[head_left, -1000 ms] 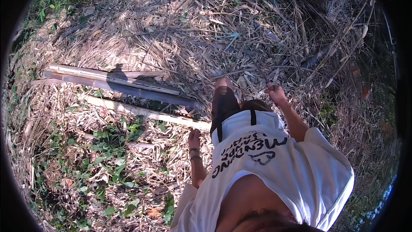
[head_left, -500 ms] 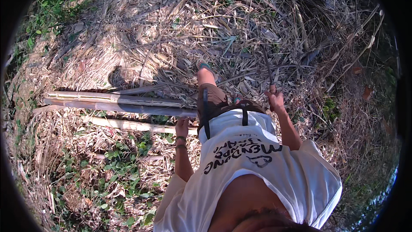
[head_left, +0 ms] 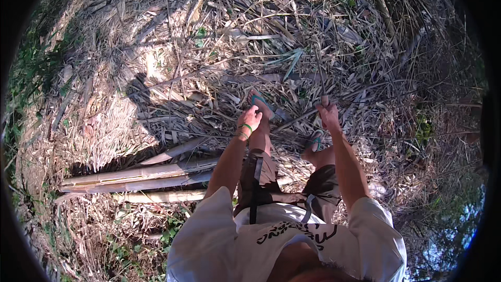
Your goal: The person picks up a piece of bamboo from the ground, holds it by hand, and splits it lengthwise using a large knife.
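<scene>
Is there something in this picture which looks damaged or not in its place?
Mostly no. The upper long pole at the left appears split along its length, with a pale line showing, but I cannot tell if it is damage. The litter is scattered, which seems ordinary for rough ground. The right hand grips a handle.

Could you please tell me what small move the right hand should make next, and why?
Perhaps the right hand should shift slightly outward, to the person's right: it holds a brown handle, and the right foot, in a teal-strapped sandal, shows close below that hand in this view.
</scene>
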A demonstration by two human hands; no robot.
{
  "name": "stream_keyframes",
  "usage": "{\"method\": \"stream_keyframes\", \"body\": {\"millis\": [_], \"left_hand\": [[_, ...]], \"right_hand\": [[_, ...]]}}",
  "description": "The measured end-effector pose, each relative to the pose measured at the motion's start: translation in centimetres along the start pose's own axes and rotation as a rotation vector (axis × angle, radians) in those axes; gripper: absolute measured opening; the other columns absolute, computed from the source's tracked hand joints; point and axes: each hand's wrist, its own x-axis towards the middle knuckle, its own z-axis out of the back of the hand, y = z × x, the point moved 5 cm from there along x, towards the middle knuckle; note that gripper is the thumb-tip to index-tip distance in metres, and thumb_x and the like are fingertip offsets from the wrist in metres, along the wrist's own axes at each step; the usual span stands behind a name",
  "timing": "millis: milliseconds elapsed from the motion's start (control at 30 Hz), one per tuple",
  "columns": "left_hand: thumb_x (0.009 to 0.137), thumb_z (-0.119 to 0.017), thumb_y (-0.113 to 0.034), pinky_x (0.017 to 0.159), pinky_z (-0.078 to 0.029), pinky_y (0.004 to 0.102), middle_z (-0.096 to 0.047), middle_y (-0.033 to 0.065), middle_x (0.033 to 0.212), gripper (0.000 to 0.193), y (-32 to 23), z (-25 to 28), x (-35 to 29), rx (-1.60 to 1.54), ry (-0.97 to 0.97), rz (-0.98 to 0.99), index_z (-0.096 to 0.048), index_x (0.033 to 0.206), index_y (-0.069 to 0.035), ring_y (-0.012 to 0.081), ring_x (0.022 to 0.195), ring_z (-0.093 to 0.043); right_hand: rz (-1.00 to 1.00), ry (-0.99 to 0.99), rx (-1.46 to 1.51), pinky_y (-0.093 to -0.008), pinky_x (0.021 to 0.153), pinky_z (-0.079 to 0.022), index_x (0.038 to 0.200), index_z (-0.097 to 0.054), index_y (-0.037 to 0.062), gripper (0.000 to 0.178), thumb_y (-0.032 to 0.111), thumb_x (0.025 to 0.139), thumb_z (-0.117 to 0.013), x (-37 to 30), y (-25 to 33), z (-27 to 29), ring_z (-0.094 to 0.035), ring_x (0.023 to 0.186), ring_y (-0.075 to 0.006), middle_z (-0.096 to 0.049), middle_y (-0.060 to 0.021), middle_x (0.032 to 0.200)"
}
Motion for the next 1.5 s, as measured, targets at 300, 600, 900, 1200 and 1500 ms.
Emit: {"method": "stream_keyframes", "body": {"millis": [300,600,900,1200,1500], "left_hand": [[0.084,-0.062,-0.044,0.096,-0.045,0.0460,-0.060,0.0211,0.120,0.061,-1.1,-14.7,25.2,0.261,0.175,-0.047,-0.047,0.133,-0.010,0.0407,0.112,-0.055],[0.080,-0.068,-0.045,0.115,-0.023,0.0462,-0.036,0.0099,0.149,0.082,-5.5,-25.9,35.7,0.552,0.125,-0.236,-0.030,0.146,-0.013,0.0292,0.140,-0.030],[0.075,-0.074,-0.041,0.101,-0.041,0.0477,-0.057,0.0111,0.127,0.057,-5.3,-25.9,34.1,0.537,-0.013,-0.218,-0.056,0.122,-0.013,0.0337,0.119,-0.052],[0.071,-0.075,-0.050,0.078,-0.050,0.0493,-0.064,0.0165,0.106,0.053,-6.4,-20.2,29.4,0.452,-0.055,-0.271,-0.061,0.102,-0.010,0.0398,0.093,-0.062],[0.089,-0.052,-0.031,0.071,-0.056,0.0446,-0.068,0.0040,0.100,0.017,-8.2,-13.8,28.1,0.534,-0.417,-0.294,-0.061,0.095,-0.017,0.0299,0.091,-0.068]], "right_hand": [[-0.122,0.026,-0.506,-0.0423,0.064,-0.053,0.085,-0.059,-0.0046,0.039,0.034,0.078,-0.065,18.7,-9.0,-10.2,-0.067,0.070,-0.0354,-0.066,-0.0200,0.075],[-0.529,0.199,-0.070,-0.0417,0.065,-0.049,0.091,-0.063,-0.0013,0.041,0.037,0.078,-0.070,16.3,-16.6,-6.4,-0.065,0.064,-0.0351,-0.060,-0.0169,0.059],[-0.139,-0.078,-0.088,-0.0428,0.072,-0.049,0.087,-0.061,-0.0048,0.040,0.034,0.079,-0.071,13.3,-17.0,-6.9,-0.064,0.078,-0.0395,-0.065,-0.0229,0.077],[0.048,0.020,-0.097,-0.0385,0.068,-0.048,0.080,-0.058,-0.0050,0.037,0.030,0.080,-0.071,10.4,-7.6,-2.3,-0.059,0.064,-0.0314,-0.060,-0.0192,0.066],[-0.262,-0.109,0.475,-0.0274,0.042,-0.037,0.080,-0.058,0.0038,0.030,0.028,0.082,-0.075,9.8,-0.8,-4.2,-0.045,0.045,-0.0099,-0.052,-0.0015,0.058]]}}
